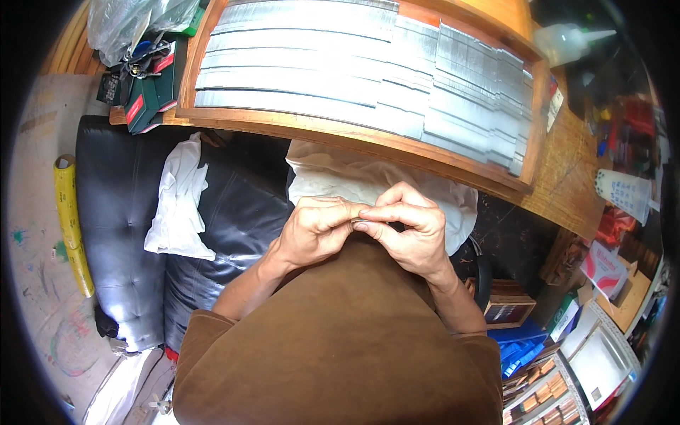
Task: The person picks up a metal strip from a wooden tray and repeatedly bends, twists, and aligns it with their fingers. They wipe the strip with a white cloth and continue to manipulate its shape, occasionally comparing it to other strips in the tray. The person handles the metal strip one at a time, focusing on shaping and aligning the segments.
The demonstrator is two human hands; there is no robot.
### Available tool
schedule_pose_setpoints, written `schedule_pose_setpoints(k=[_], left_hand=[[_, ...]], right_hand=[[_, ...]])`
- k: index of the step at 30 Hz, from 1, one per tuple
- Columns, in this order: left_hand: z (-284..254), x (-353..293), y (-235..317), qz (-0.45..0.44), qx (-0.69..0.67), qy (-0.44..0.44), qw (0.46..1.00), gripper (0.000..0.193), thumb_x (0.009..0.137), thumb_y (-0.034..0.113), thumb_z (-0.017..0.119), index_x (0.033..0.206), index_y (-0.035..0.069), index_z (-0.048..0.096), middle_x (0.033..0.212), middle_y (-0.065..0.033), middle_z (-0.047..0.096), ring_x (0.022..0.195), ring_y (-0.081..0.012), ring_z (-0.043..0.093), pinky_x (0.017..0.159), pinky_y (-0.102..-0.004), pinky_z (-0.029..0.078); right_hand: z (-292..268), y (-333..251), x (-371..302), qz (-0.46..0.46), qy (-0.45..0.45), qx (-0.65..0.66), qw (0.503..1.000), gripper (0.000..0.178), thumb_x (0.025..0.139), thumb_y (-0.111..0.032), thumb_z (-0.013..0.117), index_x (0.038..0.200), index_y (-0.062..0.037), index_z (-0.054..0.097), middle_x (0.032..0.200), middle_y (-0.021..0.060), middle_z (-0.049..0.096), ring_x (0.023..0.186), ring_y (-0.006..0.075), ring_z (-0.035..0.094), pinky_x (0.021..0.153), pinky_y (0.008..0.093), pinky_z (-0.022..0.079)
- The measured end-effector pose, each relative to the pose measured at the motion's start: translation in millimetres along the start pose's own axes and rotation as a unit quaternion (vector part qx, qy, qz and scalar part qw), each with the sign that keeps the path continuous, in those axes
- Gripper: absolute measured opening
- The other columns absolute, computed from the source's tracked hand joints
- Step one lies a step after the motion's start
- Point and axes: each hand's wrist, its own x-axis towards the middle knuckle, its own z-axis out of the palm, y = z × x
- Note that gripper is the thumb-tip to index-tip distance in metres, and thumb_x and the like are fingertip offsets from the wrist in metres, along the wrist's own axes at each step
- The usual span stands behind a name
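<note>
My left hand (319, 228) and my right hand (412, 230) meet in front of my brown shirt, thumbs and forefingers pinched together. A small thin piece (358, 219) shows between the fingertips; most of it is hidden, and its kind cannot be made out. Just beyond the hands, a white cloth (312, 173) hangs below the table edge. Farther off, a shallow wooden tray (283, 122) holds rows of thin grey metal-looking pieces (297, 64), overlapping closely. Both hands are apart from the tray.
A black padded seat (120, 234) with a white rag (180, 205) is at left, beside a yellow roll (71, 227). Green boxes (144, 103) and a plastic bag (124, 28) lie left of the tray. At right are a squeeze bottle (563, 42), a cup (623, 190) and a wooden box (508, 304).
</note>
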Motion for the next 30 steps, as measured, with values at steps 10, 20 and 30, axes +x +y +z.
schedule_pose_setpoints(k=[10, 20, 30], left_hand=[[0.7, -0.1, 8.9, -0.054, -0.031, -0.006, 0.998, 0.024, 0.083, -0.005, 0.071, 0.106, -0.002, 0.073, 0.086, -0.0172, 0.074, 0.076, -0.027, 0.074, 0.068, -0.0318, 0.057], [1.8, -0.9, 5.6, -0.037, -0.028, 0.001, 0.999, 0.023, 0.083, -0.003, 0.073, 0.106, -0.002, 0.074, 0.085, -0.0166, 0.074, 0.072, -0.0233, 0.074, 0.064, -0.0285, 0.056], [0.9, -1.1, 6.3, -0.052, -0.022, -0.011, 0.998, 0.023, 0.082, -0.006, 0.071, 0.105, -0.003, 0.073, 0.09, -0.0172, 0.075, 0.08, -0.0268, 0.075, 0.07, -0.0316, 0.059]], right_hand=[[-1.0, -3.7, 2.0, 0.025, 0.003, 0.001, 1.0, 0.018, 0.073, 0.004, 0.085, 0.089, -0.0009, 0.078, 0.079, 0.0054, 0.067, 0.07, 0.0109, 0.061, 0.059, 0.0227, 0.048], [-1.0, -5.2, 0.9, 0.012, 0.012, 0.0, 1.0, 0.016, 0.076, 0.002, 0.083, 0.09, -0.0022, 0.077, 0.078, 0.0054, 0.067, 0.07, 0.0125, 0.063, 0.061, 0.0255, 0.05], [-1.7, -0.9, 0.2, 0.006, 0.013, -0.001, 1.0, 0.015, 0.074, 0.002, 0.084, 0.085, -0.0023, 0.075, 0.078, 0.0058, 0.067, 0.07, 0.0124, 0.063, 0.061, 0.0251, 0.049]])
